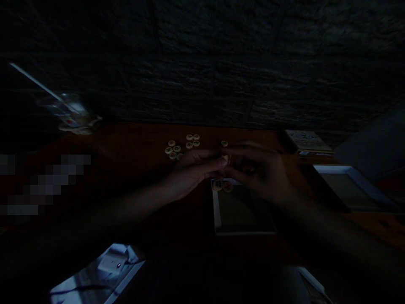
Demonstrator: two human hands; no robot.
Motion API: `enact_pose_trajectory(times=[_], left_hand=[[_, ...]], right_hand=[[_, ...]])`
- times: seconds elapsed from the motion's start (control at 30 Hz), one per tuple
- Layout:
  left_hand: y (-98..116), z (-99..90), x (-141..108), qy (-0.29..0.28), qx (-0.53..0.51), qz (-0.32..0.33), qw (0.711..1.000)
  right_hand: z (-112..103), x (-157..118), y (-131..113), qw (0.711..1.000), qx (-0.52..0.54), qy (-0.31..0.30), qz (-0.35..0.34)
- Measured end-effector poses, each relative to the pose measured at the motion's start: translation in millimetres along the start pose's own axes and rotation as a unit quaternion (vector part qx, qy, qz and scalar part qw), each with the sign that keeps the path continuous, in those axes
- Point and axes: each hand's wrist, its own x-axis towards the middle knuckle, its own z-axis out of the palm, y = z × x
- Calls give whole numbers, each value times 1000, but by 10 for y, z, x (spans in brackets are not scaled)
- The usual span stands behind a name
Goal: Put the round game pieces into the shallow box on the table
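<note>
The whole scene is dim. My left hand (189,174) reaches in from the left, its thumb and fingers closed on a pale round Chinese chess piece (225,159). Meeting it from the other side, my right hand (267,169) has bent fingers pressed close about the same piece. Just below the fingertips, a piece with a dark character (218,184) and one with a red character (228,186) rest at the top edge of a shallow open box (216,215). More pieces (176,148) lie on the table beyond my left hand, some partly covered by it. A single piece (224,143) sits past my fingertips.
A plastic cup (69,109) with a straw stands at the back left, by a stone wall (202,67). Over to the right are a small printed box (306,141) and a shallow white-rimmed tray (332,169). A white box with a cable (114,259) is at lower left.
</note>
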Motion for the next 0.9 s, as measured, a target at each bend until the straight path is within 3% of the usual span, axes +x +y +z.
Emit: enact_pose_trajectory(times=[0.33, 0.57, 0.9], left_hand=[[-21, -16, -3, 26, 10, 36, 999], [-83, -40, 10, 27, 52, 74, 996], [-4, 29, -29, 65, 95, 75, 991]], right_hand=[[5, 8, 41, 1000, 3, 1, 19], [18, -5, 56, 995, 18, 7, 102], [49, 6, 11, 962, 155, -9, 226]])
